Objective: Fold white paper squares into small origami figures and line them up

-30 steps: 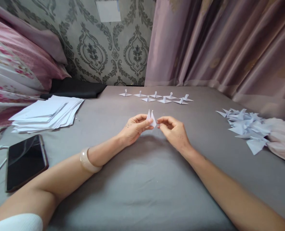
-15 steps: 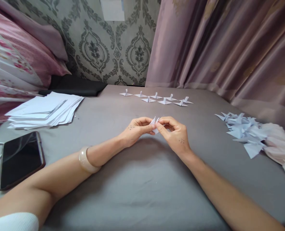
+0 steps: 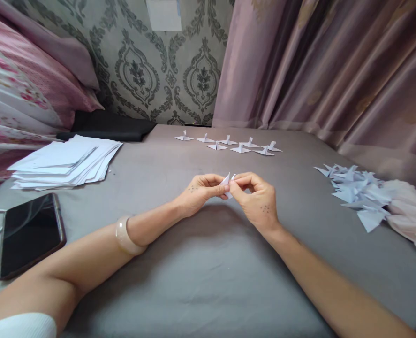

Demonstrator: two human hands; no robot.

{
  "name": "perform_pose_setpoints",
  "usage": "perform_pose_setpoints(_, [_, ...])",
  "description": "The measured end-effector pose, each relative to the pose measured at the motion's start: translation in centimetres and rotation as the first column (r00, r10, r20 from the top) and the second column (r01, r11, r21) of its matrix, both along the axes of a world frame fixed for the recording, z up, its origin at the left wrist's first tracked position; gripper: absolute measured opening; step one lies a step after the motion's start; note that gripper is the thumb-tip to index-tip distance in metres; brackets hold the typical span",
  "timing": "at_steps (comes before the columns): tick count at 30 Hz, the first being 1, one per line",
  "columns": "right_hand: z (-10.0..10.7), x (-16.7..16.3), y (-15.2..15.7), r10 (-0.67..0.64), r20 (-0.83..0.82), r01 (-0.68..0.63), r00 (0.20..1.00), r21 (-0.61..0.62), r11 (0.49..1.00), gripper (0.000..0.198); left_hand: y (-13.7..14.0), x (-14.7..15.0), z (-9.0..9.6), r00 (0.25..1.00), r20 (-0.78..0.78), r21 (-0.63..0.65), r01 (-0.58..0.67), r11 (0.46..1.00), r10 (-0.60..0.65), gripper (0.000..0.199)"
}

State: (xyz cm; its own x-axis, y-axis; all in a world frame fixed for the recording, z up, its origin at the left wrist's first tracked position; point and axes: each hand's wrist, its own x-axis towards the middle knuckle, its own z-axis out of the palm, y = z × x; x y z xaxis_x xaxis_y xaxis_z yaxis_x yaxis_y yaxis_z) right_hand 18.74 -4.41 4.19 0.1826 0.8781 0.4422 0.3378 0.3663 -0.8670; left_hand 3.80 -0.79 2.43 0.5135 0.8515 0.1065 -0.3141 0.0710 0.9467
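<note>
Over the middle of the grey cloth-covered surface (image 3: 208, 263), both hands pinch one small folded white paper piece (image 3: 226, 180), probably a paper crane like those nearby. My left hand (image 3: 202, 190) is closed on its left side, thumb on top. From the right, my right hand (image 3: 259, 197) grips it between thumb and forefinger. Two pointed tips stick up between the fingers; the lower part is mostly hidden. Beyond the hands, several folded paper cranes (image 3: 240, 148) stand in two rows.
To the right lies a heap of white folded paper cranes (image 3: 360, 188) beside a pale cloth (image 3: 410, 211). A stack of white paper sheets (image 3: 63, 162) is at the left, with a black phone (image 3: 32, 237) in front. A dark folded item (image 3: 112, 126) rests near the patterned wall.
Both hands have shifted very slightly to the right with the paper piece. Its two upright tips show a little further apart. Everything else stays in place.
</note>
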Motion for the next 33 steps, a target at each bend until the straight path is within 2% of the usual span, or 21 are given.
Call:
perform_pose_setpoints(9, [-0.2,-0.1,0.2,-0.008,-0.107,0.003,0.994,-0.047,0.999,0.015,0.0,0.0,-0.1,1.0,-0.005,0.01,0.003,1.0,-0.003,0.019])
perform_pose_setpoints(13, [0.3,0.2,0.3,0.067,-0.173,-0.085,0.983,-0.1,0.991,0.03,0.2,-0.1,-0.3,1.0,0.003,0.01,0.007,1.0,-0.007,0.018])
perform_pose_setpoints(17, [0.5,0.7,0.6,0.175,-0.196,-0.211,0.965,-0.179,0.961,0.02,0.2,-0.1,-0.4,0.999,-0.03,0.008,-0.015,1.0,0.015,0.018])
perform_pose_setpoints(19, [0.4,0.9,0.7,0.174,-0.21,-0.215,0.962,-0.194,0.957,0.017,0.2,-0.1,-0.3,0.997,-0.067,0.004,-0.04,0.999,0.04,0.019])
perform_pose_setpoints(25, [0.1,1.1,0.9,0.084,-0.183,-0.119,0.979,-0.189,0.975,0.018,-0.3,0.2,0.4,0.993,-0.081,0.029,-0.087,0.996,0.089,0.024])
perform_pose_setpoints(30, [0.5,1.2,0.7,0.185,-0.099,-0.201,0.978,-0.187,0.962,0.02,-0.4,0.1,0.3,0.992,-0.09,0.068,-0.079,0.995,0.085,0.027])
perform_pose_setpoints(33, [0.5,1.1,0.7,0.181,-0.106,-0.199,0.978,-0.194,0.961,0.02,-0.3,0.0,0.2,0.994,-0.08,0.08,-0.071,0.994,0.077,0.028])
